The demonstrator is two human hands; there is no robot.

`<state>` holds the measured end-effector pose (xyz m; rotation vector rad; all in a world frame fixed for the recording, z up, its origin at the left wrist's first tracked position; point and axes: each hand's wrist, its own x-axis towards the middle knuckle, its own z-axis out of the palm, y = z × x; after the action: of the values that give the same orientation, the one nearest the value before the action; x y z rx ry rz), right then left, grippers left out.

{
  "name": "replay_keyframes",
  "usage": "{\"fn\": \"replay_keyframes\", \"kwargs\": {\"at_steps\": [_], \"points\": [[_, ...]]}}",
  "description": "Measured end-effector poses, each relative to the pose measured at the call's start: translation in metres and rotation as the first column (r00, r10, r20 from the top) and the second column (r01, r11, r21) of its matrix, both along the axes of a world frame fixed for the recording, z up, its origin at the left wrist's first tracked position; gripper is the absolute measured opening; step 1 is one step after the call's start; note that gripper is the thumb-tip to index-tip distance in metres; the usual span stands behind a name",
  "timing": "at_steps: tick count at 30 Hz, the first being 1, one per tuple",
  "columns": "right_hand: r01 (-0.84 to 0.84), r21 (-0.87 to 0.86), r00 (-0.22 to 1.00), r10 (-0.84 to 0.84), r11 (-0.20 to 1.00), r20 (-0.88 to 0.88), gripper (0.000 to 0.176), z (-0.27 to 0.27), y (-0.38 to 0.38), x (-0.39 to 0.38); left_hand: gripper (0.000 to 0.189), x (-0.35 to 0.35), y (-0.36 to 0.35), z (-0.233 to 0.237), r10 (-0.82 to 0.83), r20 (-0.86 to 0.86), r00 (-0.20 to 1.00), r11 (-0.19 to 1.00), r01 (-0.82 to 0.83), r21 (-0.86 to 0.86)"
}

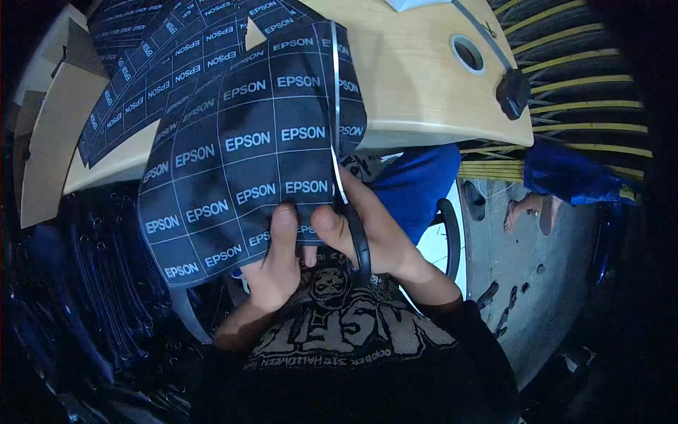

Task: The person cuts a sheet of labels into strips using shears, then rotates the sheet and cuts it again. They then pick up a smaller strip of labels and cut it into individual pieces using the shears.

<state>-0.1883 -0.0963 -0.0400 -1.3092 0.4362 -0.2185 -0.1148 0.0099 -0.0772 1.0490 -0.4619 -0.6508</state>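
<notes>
A black sheet printed with white EPSON labels in a grid (226,162) hangs over the near edge of the table and down in front of me. My left hand (275,265) pinches its lower edge, thumb on top and fingers underneath. Closed around the black handle of a pair of scissors (359,244) is my right hand (374,230), its thumb beside the sheet. The scissors' metal blade points up along the sheet's right side, where a thin bright line runs to the top. A narrow strip of the sheet lies right of this line.
More EPSON sheets (176,60) overlap on the wooden table (417,78). A cardboard box (67,120) stands at the left, and dark glossy material (92,283) hangs below. A black knob (513,93) sits at the table's right edge. A person's foot (519,212) shows on the floor.
</notes>
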Motion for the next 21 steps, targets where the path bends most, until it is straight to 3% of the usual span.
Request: {"fn": "replay_keyframes", "kwargs": {"at_steps": [1,2,3,4,7,9,12,21], "points": [[0.002,0.002,1.000,-0.002,1.000,0.000,0.055,-0.002,0.000,0.001,0.017,-0.002,-0.001,0.001,0.043,-0.059,0.997,0.998,-0.040,0.045],[0.040,-0.106,0.998,-0.034,0.994,0.060,0.055,-0.006,0.001,0.003,0.017,-0.003,-0.001,0.001,0.088,-0.116,0.989,0.993,-0.078,0.093],[0.084,-0.212,0.991,-0.058,0.974,0.125,0.055,-0.008,0.001,0.004,0.017,-0.003,-0.001,0.001,0.086,-0.116,0.989,0.993,-0.076,0.092],[0.086,-0.211,0.990,-0.060,0.974,0.124,0.055,-0.008,0.001,0.004,0.016,-0.002,0.000,0.000,0.051,-0.071,0.996,0.997,-0.047,0.058],[0.083,-0.125,0.985,-0.062,0.989,0.163,0.054,-0.007,0.001,0.003,0.015,-0.001,0.000,0.002,0.023,-0.027,0.999,0.998,-0.021,0.064],[-0.002,0.090,0.991,-0.010,0.996,0.130,0.054,-0.002,0.000,0.003,0.014,-0.002,-0.001,0.002,0.030,-0.028,0.999,0.994,-0.027,0.102],[-0.015,0.021,0.990,0.012,1.000,0.140,0.054,0.001,-0.001,0.002,0.013,-0.002,-0.002,0.003,0.062,0.001,0.998,0.992,-0.062,0.107],[-0.024,0.115,0.988,0.006,0.993,0.155,0.048,-0.002,0.001,0.002,0.010,-0.005,-0.002,0.007,0.120,0.014,0.993,0.969,-0.120,0.218]]}}
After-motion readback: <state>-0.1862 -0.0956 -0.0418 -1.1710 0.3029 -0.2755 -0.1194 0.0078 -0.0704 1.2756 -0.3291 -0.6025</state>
